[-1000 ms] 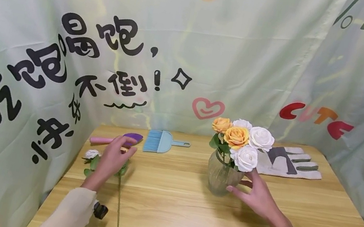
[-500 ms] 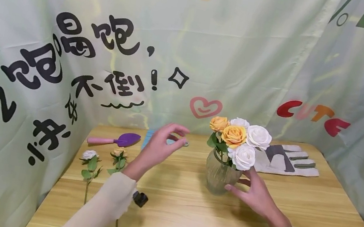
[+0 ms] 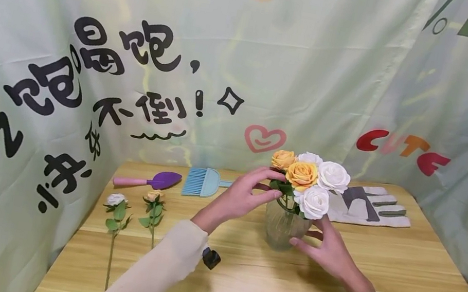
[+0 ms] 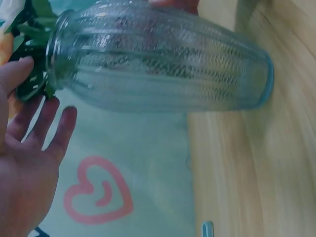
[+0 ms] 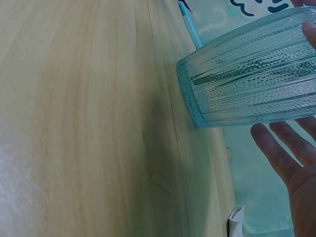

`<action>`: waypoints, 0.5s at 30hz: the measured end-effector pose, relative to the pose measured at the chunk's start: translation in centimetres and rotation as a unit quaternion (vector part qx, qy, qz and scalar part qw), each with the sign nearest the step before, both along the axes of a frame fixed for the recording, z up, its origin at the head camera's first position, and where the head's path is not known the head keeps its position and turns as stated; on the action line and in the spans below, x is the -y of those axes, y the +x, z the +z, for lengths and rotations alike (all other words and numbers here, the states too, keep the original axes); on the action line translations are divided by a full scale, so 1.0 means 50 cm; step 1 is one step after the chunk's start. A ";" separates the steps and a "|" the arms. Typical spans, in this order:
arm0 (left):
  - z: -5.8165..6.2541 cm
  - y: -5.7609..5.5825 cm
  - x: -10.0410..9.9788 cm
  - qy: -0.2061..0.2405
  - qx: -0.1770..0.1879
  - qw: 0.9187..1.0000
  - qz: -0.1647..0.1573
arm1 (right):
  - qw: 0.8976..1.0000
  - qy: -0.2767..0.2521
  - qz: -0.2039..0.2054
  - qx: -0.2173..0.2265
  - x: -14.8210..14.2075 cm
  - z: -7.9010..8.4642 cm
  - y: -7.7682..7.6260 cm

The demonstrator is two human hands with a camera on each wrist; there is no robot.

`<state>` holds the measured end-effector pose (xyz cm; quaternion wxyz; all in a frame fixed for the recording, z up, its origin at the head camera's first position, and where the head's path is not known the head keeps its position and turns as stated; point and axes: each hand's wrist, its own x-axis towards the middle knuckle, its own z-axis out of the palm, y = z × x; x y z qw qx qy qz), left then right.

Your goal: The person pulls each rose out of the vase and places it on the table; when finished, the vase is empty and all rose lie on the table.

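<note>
A ribbed clear glass vase [image 3: 282, 230] stands upright on the table with orange roses [image 3: 302, 175] and white roses [image 3: 315, 203] in it. My right hand [image 3: 332, 254] holds the vase from its right side, thumb on the near side and fingers farther back, as the right wrist view also shows around the glass [image 5: 252, 74]. From the left, my left hand [image 3: 244, 195] reaches to the green leaves just above the rim. Its thumb and fingers are spread beside those leaves [image 4: 37, 69] in the left wrist view.
A white rose stem [image 3: 116, 200] and an orange rose stem [image 3: 154, 196] lie at the table's left. Behind them are a purple trowel [image 3: 164, 180] with a pink handle and a blue brush [image 3: 201, 182]. A grey-and-white glove [image 3: 369, 206] lies behind the vase.
My left hand has moved right, from above the loose rose stems, past the brush, to the leaves at the vase. The right hand has stayed at the vase.
</note>
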<state>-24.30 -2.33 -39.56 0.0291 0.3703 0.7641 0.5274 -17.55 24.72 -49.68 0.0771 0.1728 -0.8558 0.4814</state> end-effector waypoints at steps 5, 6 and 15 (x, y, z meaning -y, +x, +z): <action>-0.009 0.001 -0.025 -0.020 -0.026 0.999 0.025 | 1.000 0.000 0.001 -0.003 -0.002 -0.002 0.001; -0.010 0.001 -0.029 -0.019 -0.030 0.999 0.031 | 1.000 -0.001 0.002 -0.004 -0.002 -0.002 0.000; 0.008 0.008 -0.040 0.043 -0.068 0.992 0.100 | 1.000 -0.005 0.001 -0.011 -0.003 -0.004 0.000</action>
